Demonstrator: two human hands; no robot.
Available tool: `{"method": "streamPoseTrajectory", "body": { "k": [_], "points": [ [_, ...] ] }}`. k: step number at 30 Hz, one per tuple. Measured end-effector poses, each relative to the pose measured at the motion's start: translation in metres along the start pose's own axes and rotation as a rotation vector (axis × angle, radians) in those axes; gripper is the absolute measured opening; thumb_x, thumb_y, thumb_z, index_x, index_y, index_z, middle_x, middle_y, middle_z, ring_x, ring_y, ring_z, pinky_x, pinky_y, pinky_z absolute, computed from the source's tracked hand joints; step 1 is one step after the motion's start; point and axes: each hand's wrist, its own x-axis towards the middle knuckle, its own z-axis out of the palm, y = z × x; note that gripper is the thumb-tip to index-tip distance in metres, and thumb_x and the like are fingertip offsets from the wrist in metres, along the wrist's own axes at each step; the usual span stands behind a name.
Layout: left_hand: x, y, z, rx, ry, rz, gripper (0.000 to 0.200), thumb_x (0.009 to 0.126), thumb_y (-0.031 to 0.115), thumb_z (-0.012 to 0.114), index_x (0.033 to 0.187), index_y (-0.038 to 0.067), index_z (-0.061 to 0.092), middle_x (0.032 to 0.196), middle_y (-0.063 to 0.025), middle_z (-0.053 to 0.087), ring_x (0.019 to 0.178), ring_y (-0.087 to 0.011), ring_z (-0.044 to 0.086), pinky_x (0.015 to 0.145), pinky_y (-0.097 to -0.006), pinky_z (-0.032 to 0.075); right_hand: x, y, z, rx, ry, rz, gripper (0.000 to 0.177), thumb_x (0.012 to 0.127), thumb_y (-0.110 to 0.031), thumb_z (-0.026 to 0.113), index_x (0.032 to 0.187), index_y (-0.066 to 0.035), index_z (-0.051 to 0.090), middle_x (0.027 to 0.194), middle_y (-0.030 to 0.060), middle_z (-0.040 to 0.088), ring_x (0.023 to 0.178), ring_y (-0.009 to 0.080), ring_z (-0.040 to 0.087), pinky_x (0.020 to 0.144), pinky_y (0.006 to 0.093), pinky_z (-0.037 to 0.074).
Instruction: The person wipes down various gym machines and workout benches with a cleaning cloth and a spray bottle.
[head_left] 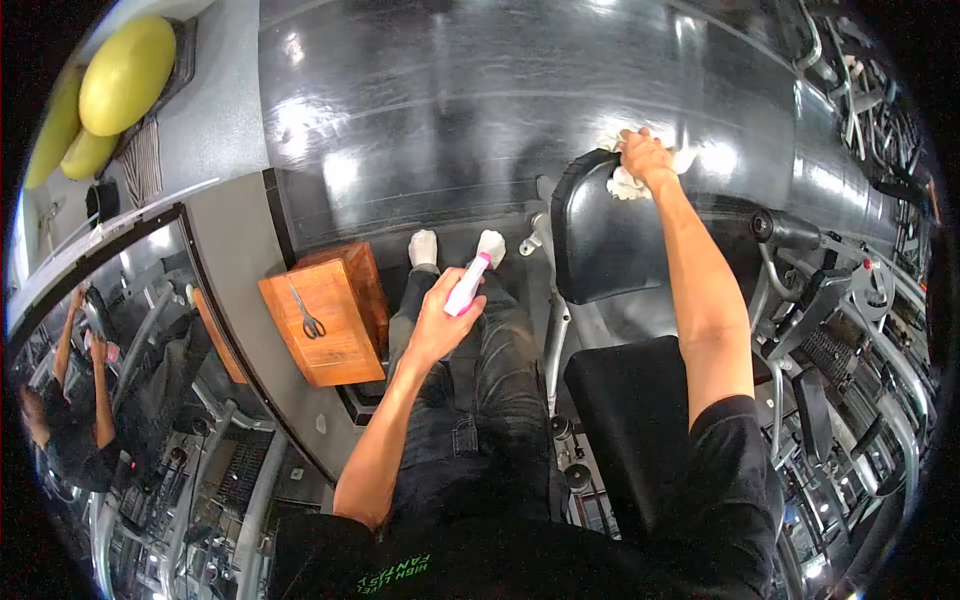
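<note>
My right hand (648, 156) presses a crumpled white cloth (628, 186) against the top edge of a black padded backrest (610, 245). The cloth bunches out on both sides of my fingers. My left hand (446, 318) is wrapped around a white and pink bottle (468, 286), held tilted in front of my legs. Its pink end points up and away from me; part of the bottle is hidden by my fingers. Below the backrest lies the black seat pad (625, 410) of the same gym machine.
To the left stands a wooden box (322, 320) with scissors (308, 312) on top. A wall mirror (150, 350) reflects me and equipment. Yellow exercise balls (128, 75) sit at upper left. More metal gym machines (840, 330) crowd the right. The dark floor (430, 110) is shiny.
</note>
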Motion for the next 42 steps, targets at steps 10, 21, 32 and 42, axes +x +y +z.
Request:
{"method": "streamPoseTrajectory", "body": {
  "k": [10, 21, 32, 42],
  "points": [
    [-0.002, 0.008, 0.007, 0.040, -0.042, -0.012, 0.024, 0.078, 0.005, 0.065, 0.100, 0.001, 0.058, 0.093, -0.0109, 0.056, 0.084, -0.0217, 0.058, 0.078, -0.0300, 0.045, -0.014, 0.007, 0.011, 0.309, 0.246, -0.428, 0.031, 0.089, -0.024, 0.053, 0.117, -0.012, 0.061, 0.119, 0.0144, 0.055, 0.111, 0.0320, 0.052, 0.095, 0.0427, 0.043],
    [-0.012, 0.007, 0.007, -0.060, -0.023, -0.048, 0.021, 0.081, 0.007, 0.063, 0.101, 0.003, 0.059, 0.081, -0.0042, 0.058, 0.076, -0.0111, 0.054, 0.073, -0.0268, 0.045, -0.084, -0.093, 0.033, -0.136, 0.139, -0.963, 0.020, 0.080, -0.021, 0.059, 0.096, -0.015, 0.070, 0.107, 0.0061, 0.062, 0.108, 0.0260, 0.056, 0.091, 0.0384, 0.046],
    [-0.031, -0.010, -0.011, -0.056, -0.011, -0.088, 0.019, 0.082, 0.004, 0.063, 0.100, 0.006, 0.061, 0.084, 0.0017, 0.058, 0.071, -0.0062, 0.047, 0.067, -0.0220, 0.041, -0.038, -0.042, 0.004, 0.032, 0.334, -0.277, 0.021, 0.083, -0.022, 0.057, 0.100, -0.012, 0.066, 0.112, 0.0123, 0.056, 0.107, 0.0308, 0.054, 0.093, 0.0425, 0.043],
    [-0.043, -0.022, -0.011, -0.100, -0.037, -0.094, 0.019, 0.081, 0.004, 0.064, 0.099, 0.003, 0.057, 0.085, -0.0035, 0.062, 0.080, -0.0091, 0.056, 0.075, -0.0259, 0.046, -0.131, -0.081, 0.070, -0.485, 0.059, -1.126, 0.020, 0.081, -0.019, 0.055, 0.092, -0.016, 0.072, 0.114, 0.0016, 0.060, 0.113, 0.0198, 0.052, 0.099, 0.0359, 0.039]
  ]
}}
